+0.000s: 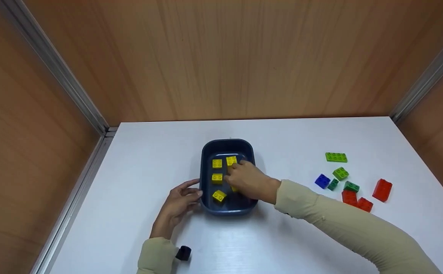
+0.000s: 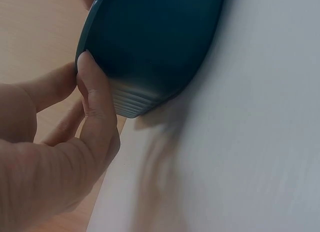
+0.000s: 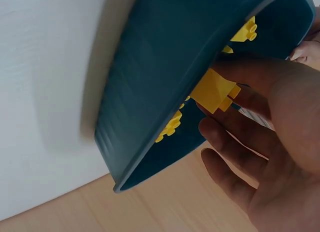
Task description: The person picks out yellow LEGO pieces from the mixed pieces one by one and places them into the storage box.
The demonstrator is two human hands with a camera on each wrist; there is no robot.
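A dark blue tray (image 1: 229,211) stands on the white table with several yellow bricks (image 1: 217,179) inside. At its left side, my left hand (image 1: 178,203) holds the rim, thumb and fingers at the edge. My right hand (image 1: 250,180) reaches over the tray's right side. In the right wrist view, its thumb and fingers pinch a yellow toy brick (image 3: 212,89) at about rim height. Part of the tray's interior and a yellow brick (image 1: 234,188) are partly hidden under that hand.
To the right lie loose bricks: a long light green one (image 1: 336,157), a shorter light green one (image 1: 340,173), a blue one (image 1: 322,181), dark green ones (image 1: 351,186) and red ones (image 1: 382,190). A small black object (image 1: 183,253) is by the left sleeve. Wooden panels (image 1: 244,61) enclose the table.
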